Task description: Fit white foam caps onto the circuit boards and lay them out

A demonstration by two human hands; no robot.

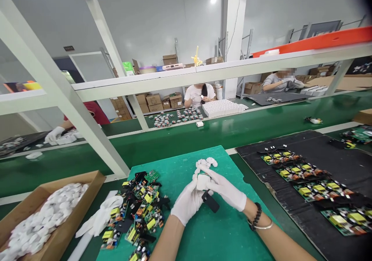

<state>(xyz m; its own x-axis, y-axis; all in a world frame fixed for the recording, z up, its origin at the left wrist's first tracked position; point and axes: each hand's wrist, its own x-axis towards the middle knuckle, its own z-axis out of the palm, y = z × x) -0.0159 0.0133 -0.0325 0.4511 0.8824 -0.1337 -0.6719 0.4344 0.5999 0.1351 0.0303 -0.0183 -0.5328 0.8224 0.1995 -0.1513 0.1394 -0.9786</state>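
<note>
Left hand (186, 204) and right hand (228, 188), both gloved, are together, pinching a white piece (203, 182) above the green mat (223, 234), black flap (210, 202) just below. Left to right around them: cardboard box (83, 210) of white parts (46, 220), messy circuit board pile (148, 197), then board rows (319, 188) on black sheet (322, 146).

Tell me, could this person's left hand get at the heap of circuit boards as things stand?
Probably yes: the heap of circuit boards lies on the green mat beside the left hand, nothing visibly between them, though that hand is holding a white part.
</note>
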